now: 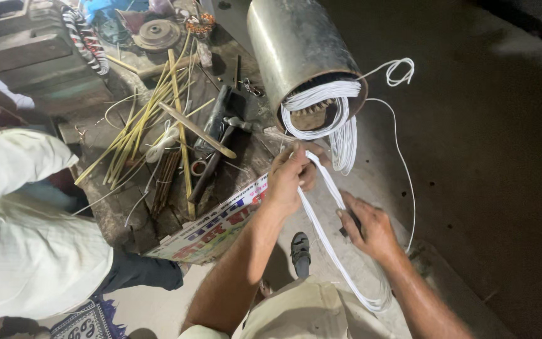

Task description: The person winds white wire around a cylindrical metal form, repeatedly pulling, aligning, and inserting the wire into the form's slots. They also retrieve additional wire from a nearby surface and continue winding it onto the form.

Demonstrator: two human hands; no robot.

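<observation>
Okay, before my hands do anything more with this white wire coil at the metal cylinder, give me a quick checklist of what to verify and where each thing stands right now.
1. Left hand grips the white coil near the cylinder mouth: ok.
2. Right hand on the coil lower down: ok; how firm its grip is, cannot tell.
3. Coil strands bundled between the hands, not splayed: ok.
4. Loops seated in the cylinder: not ok, several hang out over the rim.
5. Loose wire tail free of snags: cannot tell; it trails down out of sight.
6. Bench beside the left hand tidy: not ok, sticks and tools lie scattered.
</observation>
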